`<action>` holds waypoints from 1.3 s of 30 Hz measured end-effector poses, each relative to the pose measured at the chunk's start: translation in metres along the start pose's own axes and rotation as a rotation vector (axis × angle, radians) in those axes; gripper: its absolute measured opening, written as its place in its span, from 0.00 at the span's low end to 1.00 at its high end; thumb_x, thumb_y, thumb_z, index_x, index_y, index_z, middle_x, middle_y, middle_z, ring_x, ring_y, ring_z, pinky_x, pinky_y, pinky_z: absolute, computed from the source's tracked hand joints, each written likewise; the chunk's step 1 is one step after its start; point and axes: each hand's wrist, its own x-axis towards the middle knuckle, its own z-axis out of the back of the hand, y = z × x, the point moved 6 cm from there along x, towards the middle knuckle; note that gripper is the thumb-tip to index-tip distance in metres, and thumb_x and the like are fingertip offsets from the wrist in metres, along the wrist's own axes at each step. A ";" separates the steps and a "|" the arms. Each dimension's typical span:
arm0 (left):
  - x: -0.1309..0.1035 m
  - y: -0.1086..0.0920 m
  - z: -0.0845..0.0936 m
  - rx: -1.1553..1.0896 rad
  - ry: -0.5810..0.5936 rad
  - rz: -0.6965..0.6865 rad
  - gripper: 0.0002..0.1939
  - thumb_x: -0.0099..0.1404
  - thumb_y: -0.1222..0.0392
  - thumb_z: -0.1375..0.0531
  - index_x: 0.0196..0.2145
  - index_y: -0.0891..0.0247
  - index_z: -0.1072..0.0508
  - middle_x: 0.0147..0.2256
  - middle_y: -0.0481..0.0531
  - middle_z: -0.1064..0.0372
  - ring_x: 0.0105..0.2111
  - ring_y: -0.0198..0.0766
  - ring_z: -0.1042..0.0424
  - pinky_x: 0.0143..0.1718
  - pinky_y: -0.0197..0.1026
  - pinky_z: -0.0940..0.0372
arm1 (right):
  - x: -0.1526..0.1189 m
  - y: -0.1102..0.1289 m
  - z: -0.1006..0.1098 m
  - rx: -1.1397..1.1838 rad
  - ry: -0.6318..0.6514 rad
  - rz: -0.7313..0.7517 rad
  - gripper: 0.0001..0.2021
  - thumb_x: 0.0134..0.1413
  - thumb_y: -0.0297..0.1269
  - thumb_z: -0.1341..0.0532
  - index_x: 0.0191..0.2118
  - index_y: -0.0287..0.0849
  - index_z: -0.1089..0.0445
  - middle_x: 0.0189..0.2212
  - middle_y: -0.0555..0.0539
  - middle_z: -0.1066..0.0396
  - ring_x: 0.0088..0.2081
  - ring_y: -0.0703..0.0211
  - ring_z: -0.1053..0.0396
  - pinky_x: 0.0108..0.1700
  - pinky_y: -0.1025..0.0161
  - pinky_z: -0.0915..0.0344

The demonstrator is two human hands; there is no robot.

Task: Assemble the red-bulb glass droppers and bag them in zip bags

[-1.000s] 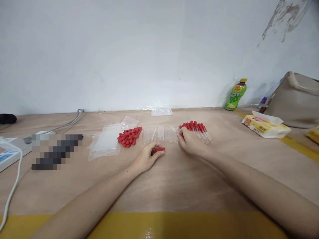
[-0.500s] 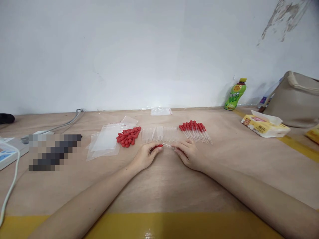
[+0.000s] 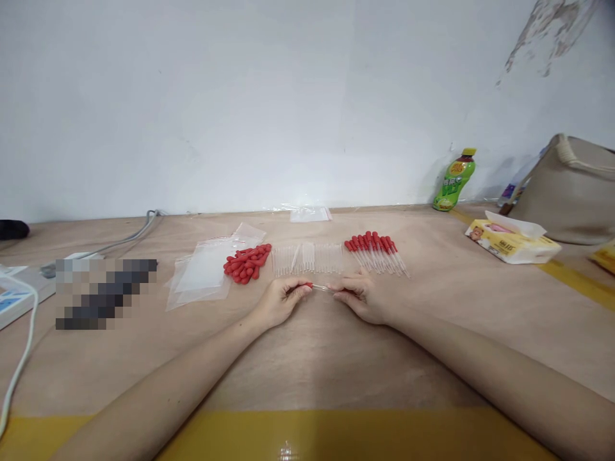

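Note:
My left hand pinches a red rubber dropper bulb, mostly hidden by the fingers. Opposite it, my right hand grips a clear glass dropper tube whose end meets the bulb's mouth. How deep the tube sits inside cannot be made out. Just beyond my hands lies a row of clear tubes. Loose red bulbs are heaped left of that row. To its right, several droppers with red bulbs on their tubes lie side by side.
Clear plastic bags lie left of the bulbs, another bag by the wall. A green bottle, tissue pack and beige bag stand at right. A power strip, cables and a blurred dark object occupy the left.
The tube and bulb have come into line with each other, the tube now lying nearer level. My right hand has shifted slightly; the piles look the same.

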 end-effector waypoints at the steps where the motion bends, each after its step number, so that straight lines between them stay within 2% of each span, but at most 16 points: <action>1: 0.000 -0.001 -0.001 0.010 0.013 -0.004 0.13 0.62 0.55 0.48 0.32 0.66 0.27 0.21 0.46 0.36 0.22 0.31 0.38 0.25 0.32 0.42 | 0.001 0.000 0.001 0.002 0.013 0.001 0.09 0.57 0.34 0.48 0.38 0.43 0.30 0.29 0.51 0.29 0.30 0.64 0.36 0.40 0.61 0.47; 9: -0.005 -0.004 -0.008 0.086 0.128 -0.049 0.11 0.63 0.58 0.48 0.34 0.63 0.26 0.28 0.48 0.28 0.28 0.34 0.32 0.30 0.34 0.39 | 0.000 0.000 0.007 -0.165 0.071 0.094 0.11 0.57 0.34 0.48 0.39 0.48 0.29 0.29 0.52 0.29 0.25 0.65 0.41 0.37 0.62 0.48; 12: -0.005 -0.006 -0.008 0.137 0.111 -0.056 0.12 0.63 0.57 0.48 0.34 0.62 0.26 0.29 0.49 0.27 0.28 0.35 0.31 0.31 0.35 0.38 | -0.002 0.002 0.006 -0.254 0.033 0.105 0.11 0.57 0.34 0.49 0.39 0.47 0.29 0.30 0.50 0.29 0.26 0.64 0.41 0.36 0.61 0.48; 15: -0.002 -0.006 -0.004 0.154 0.046 -0.046 0.11 0.62 0.56 0.47 0.36 0.62 0.26 0.31 0.50 0.27 0.30 0.37 0.30 0.32 0.37 0.38 | -0.002 0.004 0.003 -0.306 -0.017 0.102 0.12 0.58 0.33 0.51 0.36 0.42 0.30 0.29 0.48 0.30 0.29 0.62 0.38 0.37 0.60 0.48; 19: 0.002 0.001 0.000 0.099 -0.028 0.005 0.11 0.60 0.56 0.44 0.37 0.62 0.26 0.33 0.50 0.27 0.30 0.36 0.31 0.32 0.37 0.37 | 0.001 0.001 0.001 -0.223 -0.053 0.042 0.09 0.57 0.32 0.50 0.35 0.39 0.34 0.31 0.46 0.31 0.33 0.61 0.36 0.38 0.62 0.46; 26: 0.001 0.003 -0.004 0.066 0.043 0.064 0.12 0.59 0.54 0.44 0.33 0.64 0.25 0.26 0.49 0.29 0.23 0.32 0.36 0.24 0.34 0.41 | 0.002 0.008 0.006 -0.220 -0.043 0.003 0.08 0.56 0.31 0.50 0.32 0.39 0.34 0.29 0.47 0.31 0.32 0.61 0.37 0.36 0.63 0.44; 33: -0.003 0.000 -0.007 0.037 0.055 0.081 0.11 0.57 0.55 0.42 0.32 0.64 0.25 0.26 0.49 0.28 0.23 0.32 0.35 0.25 0.34 0.40 | 0.004 0.012 0.005 -0.224 -0.003 -0.004 0.10 0.56 0.32 0.50 0.32 0.40 0.33 0.29 0.47 0.31 0.31 0.61 0.37 0.34 0.65 0.45; 39: -0.004 -0.001 -0.011 -0.010 0.128 0.080 0.12 0.58 0.56 0.43 0.35 0.65 0.26 0.30 0.51 0.27 0.29 0.35 0.31 0.31 0.36 0.36 | 0.006 0.020 0.010 -0.301 0.101 -0.120 0.10 0.56 0.34 0.48 0.33 0.42 0.30 0.29 0.47 0.30 0.28 0.62 0.37 0.31 0.65 0.47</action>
